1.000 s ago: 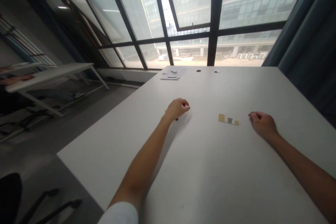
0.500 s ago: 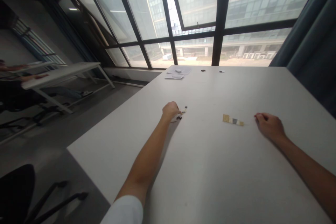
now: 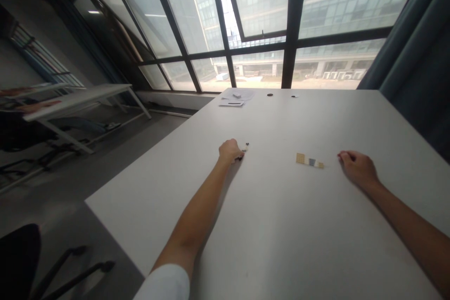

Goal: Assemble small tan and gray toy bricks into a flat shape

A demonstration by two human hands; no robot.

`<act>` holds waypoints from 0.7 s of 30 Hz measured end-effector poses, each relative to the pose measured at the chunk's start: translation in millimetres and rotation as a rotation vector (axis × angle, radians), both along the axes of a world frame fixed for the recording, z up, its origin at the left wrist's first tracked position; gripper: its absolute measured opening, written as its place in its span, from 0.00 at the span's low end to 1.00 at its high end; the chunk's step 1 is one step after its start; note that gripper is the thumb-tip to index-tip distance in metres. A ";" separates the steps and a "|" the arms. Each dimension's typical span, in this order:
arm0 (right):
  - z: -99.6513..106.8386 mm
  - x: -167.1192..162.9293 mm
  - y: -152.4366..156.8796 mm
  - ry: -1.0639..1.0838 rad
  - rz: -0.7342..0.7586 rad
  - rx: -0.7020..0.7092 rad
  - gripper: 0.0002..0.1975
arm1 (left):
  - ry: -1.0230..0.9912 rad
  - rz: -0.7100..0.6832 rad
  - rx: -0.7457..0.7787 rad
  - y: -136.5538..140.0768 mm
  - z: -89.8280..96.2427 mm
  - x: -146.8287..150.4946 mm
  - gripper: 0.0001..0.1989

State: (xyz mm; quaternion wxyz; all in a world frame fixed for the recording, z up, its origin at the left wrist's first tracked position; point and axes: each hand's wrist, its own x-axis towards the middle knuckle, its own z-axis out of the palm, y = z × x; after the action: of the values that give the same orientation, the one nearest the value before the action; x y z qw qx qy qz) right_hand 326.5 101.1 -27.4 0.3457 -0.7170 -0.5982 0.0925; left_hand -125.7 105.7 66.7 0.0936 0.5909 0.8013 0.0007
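Toward the middle of the white table (image 3: 281, 225), my left hand (image 3: 230, 151) is closed, its fingertips down at a few small dark pieces (image 3: 239, 157). What the fingers pinch is too small to name. Just past them lies a small light piece with a dark end (image 3: 247, 145). A flat row of little tan, white and grey blocks (image 3: 309, 161) rests between my hands, nearer the right one. My right hand (image 3: 359, 167) lies curled on the tabletop to the right of that row, fingertips pressed together. Anything inside it is hidden.
Papers with a small white object (image 3: 236, 95) lie at the table's far left corner. Two dark round items (image 3: 270, 94) sit along the far edge, before the windows. A black chair (image 3: 21, 262) stands at lower left. Another person's arm (image 3: 42, 105) rests on a second table.
My left fingers have shifted slightly toward me, from beside the light piece onto the dark pieces. The right hand stays beside the row of blocks. The whole view has drifted a little.
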 end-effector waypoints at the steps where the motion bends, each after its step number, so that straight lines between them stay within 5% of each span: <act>1: -1.0 0.4 0.6 -0.002 0.001 0.005 0.21 | 0.002 0.003 0.004 -0.1 -0.3 0.4 0.22; 21: -1.5 -1.2 1.9 -0.020 0.002 0.013 0.20 | -0.020 0.001 0.015 4.1 -1.4 -1.4 0.17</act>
State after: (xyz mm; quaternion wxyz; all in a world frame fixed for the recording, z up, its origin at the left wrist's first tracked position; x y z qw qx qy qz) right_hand 325.3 103.0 -28.9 0.3443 -0.7150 -0.6030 0.0816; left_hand -127.1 109.8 65.4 0.0972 0.5913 0.8005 0.0125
